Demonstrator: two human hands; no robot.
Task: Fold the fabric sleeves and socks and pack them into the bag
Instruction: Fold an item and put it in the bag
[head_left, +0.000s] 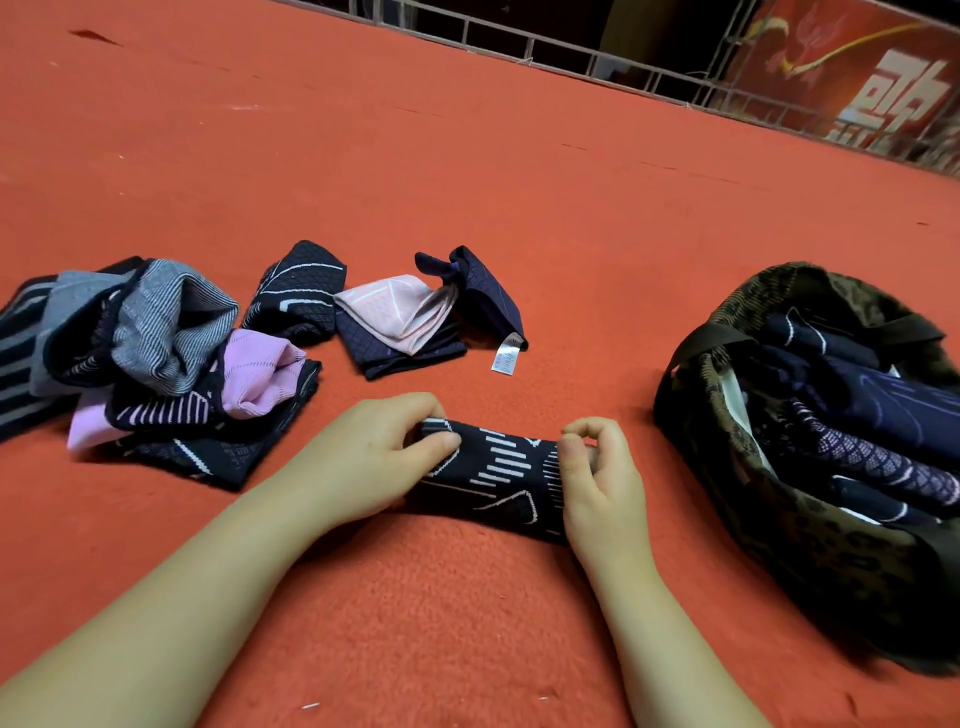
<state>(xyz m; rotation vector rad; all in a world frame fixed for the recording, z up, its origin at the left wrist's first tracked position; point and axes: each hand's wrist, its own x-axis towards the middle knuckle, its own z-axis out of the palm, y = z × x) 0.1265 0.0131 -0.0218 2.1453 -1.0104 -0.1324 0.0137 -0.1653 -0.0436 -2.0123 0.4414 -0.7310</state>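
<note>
No legible text (banner (883, 88) glyphs unclear)

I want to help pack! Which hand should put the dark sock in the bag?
Probably the right hand: it grips the sock end nearest the bag, which lies on that side.

Floor (467, 171): red-orange carpet, matt, short fuzzy nap, a few lint specks.

Sock (498, 478) between the hands: dark navy knit cloth, matt, with woven white bars and lines; fine ribbing at its right end.

Pile of garments (156, 353) at left: soft knits, all matt; one grey piece finely ribbed, one lilac piece smoother, dark pieces with a quilted diamond texture.

Folded pieces (405, 317) in the middle: the same diamond-textured dark knit, plus a pale pink smooth one; a white care label (506, 358), thin woven or papery, with print.

Bag (810, 535): soft cloth, leopard-like print, matt, slightly plush; dark webbing strap.

Railing (519, 47) behind: pale metal bars, dull sheen.
</note>
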